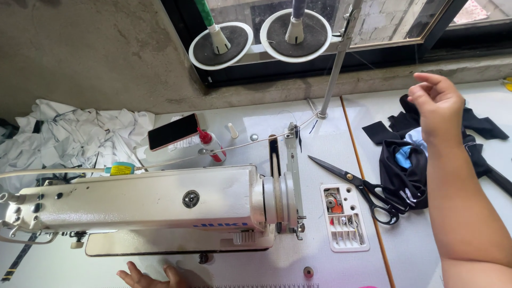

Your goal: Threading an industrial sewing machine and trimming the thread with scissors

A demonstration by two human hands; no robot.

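Scissors (358, 184) | blades point upper-left, diagonal | right hand (437, 106) raised, grip loosely curled, empty

Cream-white enamelled metal sewing machine (144, 205): glossy paint, smooth, with a bright chrome handwheel guard. Pale laminate tabletop (320, 144): smooth, satin sheen. Black-handled steel scissors (358, 186): blades dark matt metal, handles glossy plastic. White plastic compartment tray (344, 217): semi-gloss, small metal bits inside. Black knit cloth pile (405, 160): soft, matt, a light blue patch showing. Crumpled white cloth heap (74, 138): matt, creased. Grey concrete wall (90, 53): rough, unpainted. Slim phone with dark glass screen (173, 131): glossy. Two round white-rimmed plastic spool discs (256, 37): black matt pads. Thin metal thread-stand pole (335, 69): brushed grey.
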